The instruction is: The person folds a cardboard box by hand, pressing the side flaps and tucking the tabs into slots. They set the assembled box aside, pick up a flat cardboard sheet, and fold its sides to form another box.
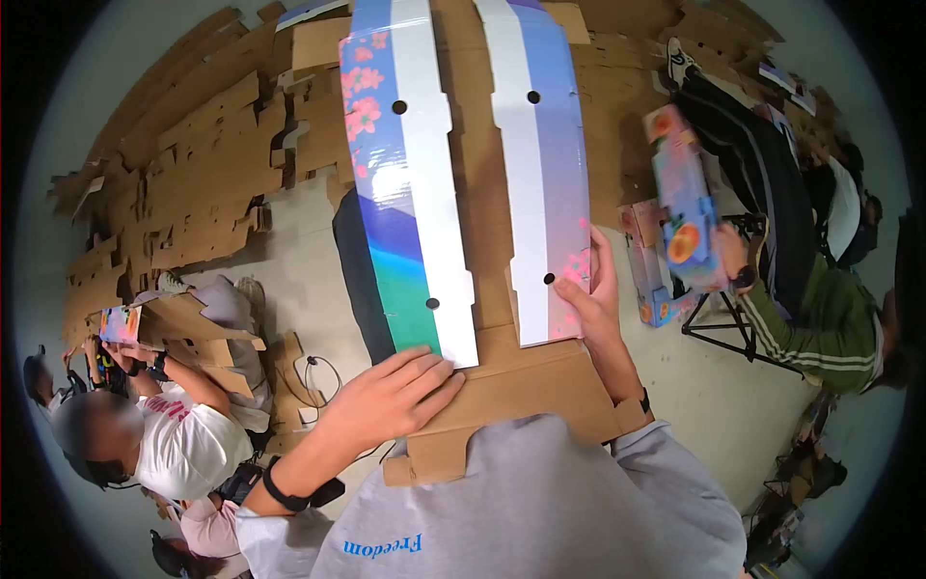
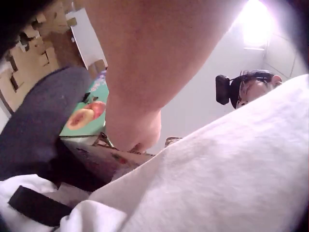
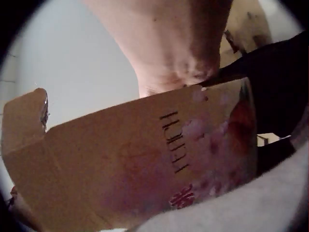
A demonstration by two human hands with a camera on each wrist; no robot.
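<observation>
In the head view a long printed cardboard box lies before the person, its two side flaps, a left flap [image 1: 421, 193] and a right flap [image 1: 540, 193], spread with brown board between them. The left hand [image 1: 391, 398] rests with its fingers on the near end of the left flap. The right hand [image 1: 596, 301] holds the near right corner, thumb on top and fingers along the outer edge. In the left wrist view, the hand [image 2: 135, 125] is at the edge of a box with a peach print [image 2: 82, 118]. Printed cardboard [image 3: 145, 159] fills the right wrist view.
Flattened cardboard [image 1: 207, 174] covers much of the floor at the left. A person in a white shirt [image 1: 193, 439] works at the left. On the right, someone in a green sleeve [image 1: 820, 338] holds a printed box [image 1: 683, 207] beside a black stool frame [image 1: 743, 333].
</observation>
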